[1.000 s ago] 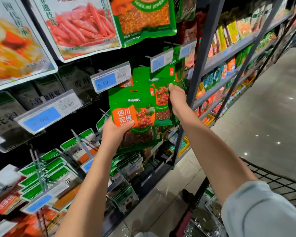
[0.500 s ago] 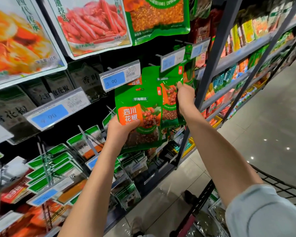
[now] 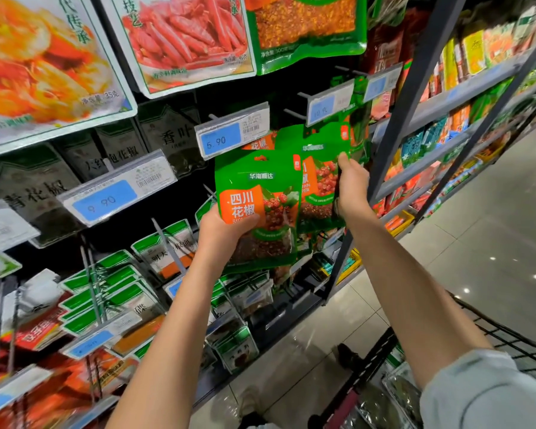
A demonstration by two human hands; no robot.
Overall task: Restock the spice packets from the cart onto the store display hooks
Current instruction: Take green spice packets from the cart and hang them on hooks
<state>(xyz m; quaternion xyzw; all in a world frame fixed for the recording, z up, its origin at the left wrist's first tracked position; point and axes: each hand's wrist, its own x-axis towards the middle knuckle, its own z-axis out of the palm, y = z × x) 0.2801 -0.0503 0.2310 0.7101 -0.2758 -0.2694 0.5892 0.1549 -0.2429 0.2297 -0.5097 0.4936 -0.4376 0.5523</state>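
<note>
Two green Sichuan-pepper packets are being held up to a spice display as a person is working at its hooks. The left hand (image 3: 226, 235) is gripping the front packet (image 3: 257, 187) by its lower left corner, thumb curled over the orange label. It is holding the packet upright at 12 o'clock of that hand, just below the 5.90 price tag (image 3: 232, 134). The right hand (image 3: 351, 188) is pinching the right edge of the second packet (image 3: 317, 181), which is sitting behind and at 2 o'clock of the front one. Its top is lying directly beneath another blue price tag (image 3: 330, 102). Over the past second little is changing: both hands are keeping their holds. The front packet is edging only slightly toward 9 o'clock, closer under the 5.90 tag, while the view is drifting. A bare hook prong (image 3: 293, 113) is showing between the two tags, at 12 o'clock of the packets. Whether the second packet's hanging hole is already threaded on a hook cannot be told, the tag hiding that spot. By the look of it the front packet is not yet hung, so the job is pausing at alignment rather than advancing. The wire cart (image 3: 508, 332) is waiting at 5 o'clock of the scene, well apart from the display. More clear-wrapped packets (image 3: 396, 394) are lying in it, suggesting further restocking is remaining.
</note>
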